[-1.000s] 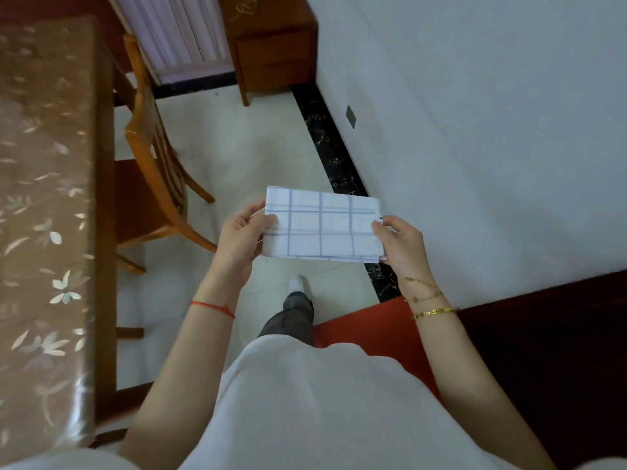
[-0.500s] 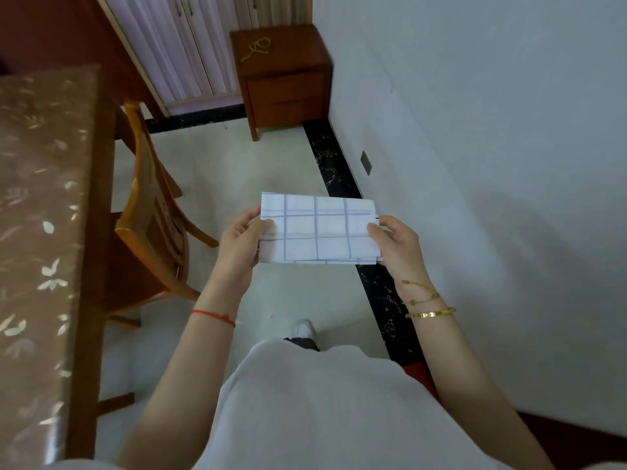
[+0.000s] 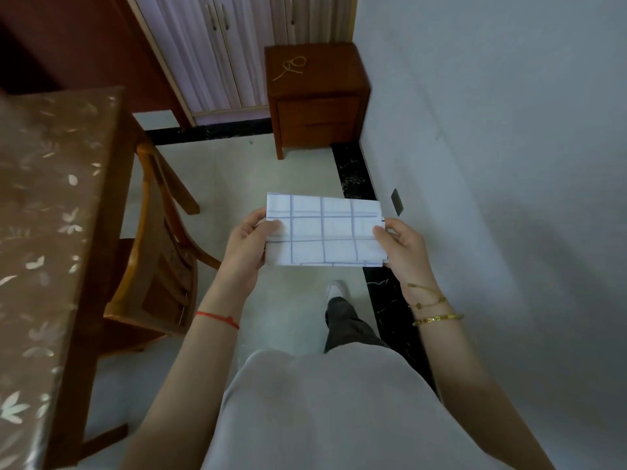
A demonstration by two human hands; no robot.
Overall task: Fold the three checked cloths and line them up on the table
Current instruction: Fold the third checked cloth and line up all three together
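One folded checked cloth point(image 3: 325, 232) pinched between two hands, left point(image 3: 246, 247) and right point(image 3: 402, 247), beside one table point(image 3: 51, 205).

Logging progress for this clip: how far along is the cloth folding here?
One checked cloth looks folded into a small rectangle. The left hand and right hand hold it by its ends above the floor, beside the table. Placing it remains. No other cloths appear, so their state can't be judged.

A red string bracelet point(image 3: 217, 319) circles the left wrist, gold bracelets point(image 3: 436, 312) the right; pale top point(image 3: 322, 412), dark trousers point(image 3: 349, 329).
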